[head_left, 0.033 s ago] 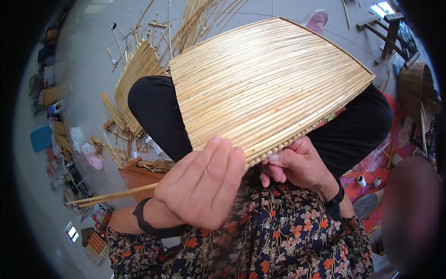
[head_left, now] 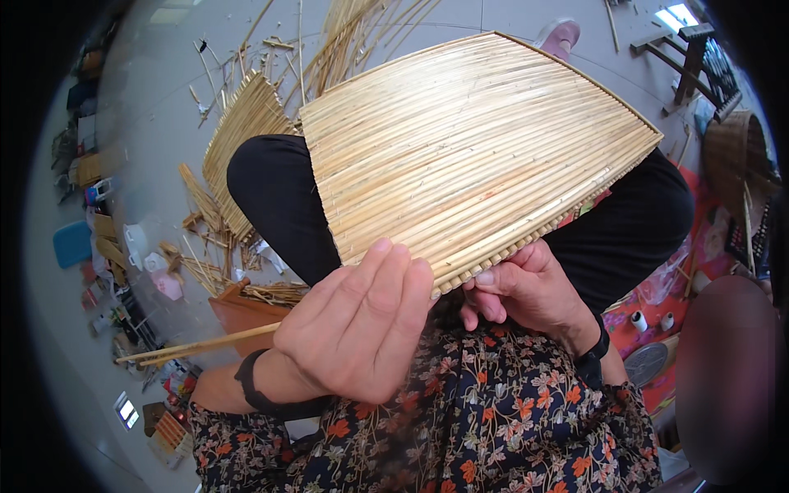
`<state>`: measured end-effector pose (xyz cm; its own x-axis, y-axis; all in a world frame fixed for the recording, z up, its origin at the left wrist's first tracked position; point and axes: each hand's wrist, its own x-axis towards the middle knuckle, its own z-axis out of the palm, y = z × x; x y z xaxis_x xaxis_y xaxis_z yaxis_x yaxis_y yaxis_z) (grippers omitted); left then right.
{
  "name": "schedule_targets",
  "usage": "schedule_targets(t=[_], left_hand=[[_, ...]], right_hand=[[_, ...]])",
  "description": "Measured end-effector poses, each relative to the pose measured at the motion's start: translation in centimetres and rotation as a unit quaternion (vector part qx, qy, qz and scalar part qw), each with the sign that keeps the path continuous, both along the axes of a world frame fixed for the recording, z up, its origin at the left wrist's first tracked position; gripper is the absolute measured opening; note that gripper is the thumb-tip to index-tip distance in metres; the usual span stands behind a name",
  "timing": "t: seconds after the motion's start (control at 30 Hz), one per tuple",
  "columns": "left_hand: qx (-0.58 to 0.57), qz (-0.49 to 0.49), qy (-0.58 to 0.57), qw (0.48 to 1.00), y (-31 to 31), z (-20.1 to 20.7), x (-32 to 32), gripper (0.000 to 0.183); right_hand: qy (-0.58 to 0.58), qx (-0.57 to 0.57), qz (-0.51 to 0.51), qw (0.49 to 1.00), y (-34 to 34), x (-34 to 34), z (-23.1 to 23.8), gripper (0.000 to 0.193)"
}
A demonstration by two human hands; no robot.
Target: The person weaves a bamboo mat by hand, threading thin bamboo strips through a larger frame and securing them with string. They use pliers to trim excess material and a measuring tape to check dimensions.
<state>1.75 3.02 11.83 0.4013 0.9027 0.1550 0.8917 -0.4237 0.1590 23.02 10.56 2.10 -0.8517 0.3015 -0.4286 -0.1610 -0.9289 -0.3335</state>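
Note:
A wide, fan-shaped straw mat (head_left: 460, 156) of pale stalks laid side by side rests across my knees. My left hand (head_left: 353, 320) grips its near corner, with fingers flat on top and the thumb hidden. Two loose stalks (head_left: 197, 343) stick out to the left from behind this hand. At the near edge, just right of that corner, my right hand (head_left: 526, 287) is closed, its thumb against the row of stalk ends and its other fingers curled beneath. Whether it also pinches a thread I cannot tell.
A second straw panel (head_left: 246, 148) lies left of my knee, among scattered stalks (head_left: 370, 33). Around me are a wooden stool (head_left: 690, 70), a woven basket (head_left: 735, 156), thread spools (head_left: 639, 320) on a red floral cloth, and a blue lid-like thing (head_left: 74, 244).

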Motion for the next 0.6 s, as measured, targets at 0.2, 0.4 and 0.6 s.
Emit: schedule_targets(t=[0.2,0.4,0.6], left_hand=[[0.029,0.009,0.001,1.0,-0.2,-0.7,0.0,0.03],[0.051,0.015,-0.013,0.998,0.2,-0.9,0.3,0.032],[0.07,0.034,-0.016,0.997,0.9,-0.8,0.5,0.038]], right_hand=[[-0.008,-0.004,0.038,0.999,0.9,0.4,0.2,0.019],[0.005,-0.024,0.014,1.0,1.3,0.7,0.4,0.026],[-0.031,0.02,-0.032,0.999,1.0,0.5,0.0,0.016]])
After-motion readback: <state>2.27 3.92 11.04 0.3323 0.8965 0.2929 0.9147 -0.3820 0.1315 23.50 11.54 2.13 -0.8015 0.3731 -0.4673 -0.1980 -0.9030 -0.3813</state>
